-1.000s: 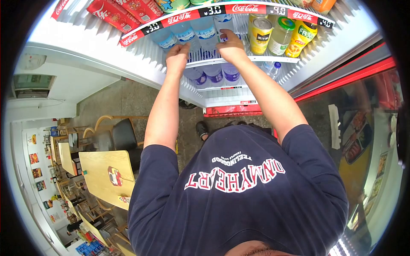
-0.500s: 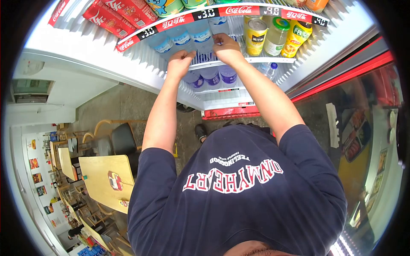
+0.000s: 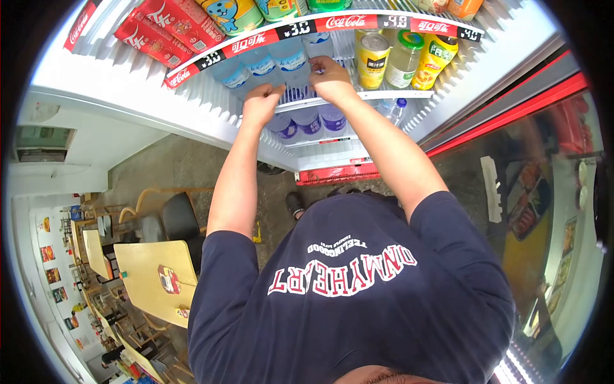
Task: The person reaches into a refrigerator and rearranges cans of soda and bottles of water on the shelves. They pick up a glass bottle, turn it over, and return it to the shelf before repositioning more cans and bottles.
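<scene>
My left hand [image 3: 261, 105] is closed at the front edge of the middle fridge shelf [image 3: 309, 102], with its thumb and fingers pressed together. Deeper in on the same shelf, my right hand [image 3: 330, 79] is also closed in a pinch. Whatever either hand grips is hidden or too small to make out. Clear water bottles [image 3: 291, 56] with blue-and-white labels stand behind and between the hands. To the right of my right hand are a yellow can [image 3: 373, 61], a green-capped bottle [image 3: 404, 59] and a yellow bottle [image 3: 433, 63].
A red price strip [image 3: 246, 42] runs along the upper shelf, below red cartons [image 3: 157, 35]. Purple-labelled bottles [image 3: 309, 123] stand one shelf lower. The open fridge door [image 3: 511, 115] is on the right. A wooden table [image 3: 150, 272] and chairs [image 3: 182, 214] are at left.
The view has shifted, so the fridge and both hands appear slightly lower and further left. Relative to the shelf, both hands are nearly where they were, still closed.
</scene>
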`<state>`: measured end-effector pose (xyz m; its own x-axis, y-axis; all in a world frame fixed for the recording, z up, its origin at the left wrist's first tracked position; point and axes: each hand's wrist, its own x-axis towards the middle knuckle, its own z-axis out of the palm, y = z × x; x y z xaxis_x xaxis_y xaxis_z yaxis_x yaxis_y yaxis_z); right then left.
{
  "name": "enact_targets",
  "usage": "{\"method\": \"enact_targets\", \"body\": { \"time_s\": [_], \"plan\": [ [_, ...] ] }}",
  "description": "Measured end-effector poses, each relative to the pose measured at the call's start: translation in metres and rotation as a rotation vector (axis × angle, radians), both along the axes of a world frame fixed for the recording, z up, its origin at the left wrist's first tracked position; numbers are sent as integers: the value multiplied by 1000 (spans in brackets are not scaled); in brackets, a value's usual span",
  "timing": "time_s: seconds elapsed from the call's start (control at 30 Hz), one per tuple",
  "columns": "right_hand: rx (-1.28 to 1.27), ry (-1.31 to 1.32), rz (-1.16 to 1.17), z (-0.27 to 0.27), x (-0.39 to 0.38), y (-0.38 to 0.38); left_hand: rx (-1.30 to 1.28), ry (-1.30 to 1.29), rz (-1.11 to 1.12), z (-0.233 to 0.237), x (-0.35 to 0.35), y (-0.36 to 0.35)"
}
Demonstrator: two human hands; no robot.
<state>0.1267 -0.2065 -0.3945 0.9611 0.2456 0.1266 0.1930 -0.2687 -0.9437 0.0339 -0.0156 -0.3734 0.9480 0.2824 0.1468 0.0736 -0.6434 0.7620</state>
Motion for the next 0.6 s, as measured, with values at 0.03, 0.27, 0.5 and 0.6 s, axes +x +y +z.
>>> {"method": "enact_targets", "body": {
  "time_s": [0.03,0.27,0.5,0.6],
  "plan": [
    [-12,-11,-8,-1,-1,0,-5,-1,-1,-2,1,1],
    [60,-6,-26,3,-7,-1,19,-26,-17,-2,-1,3],
    [141,-147,-128,11,-23,-4,-19,-113,-31,-8,-6,5],
    [122,-170,-168,3,-21,-2,-54,-129,-10,-10,-7,3]
  ]
}}
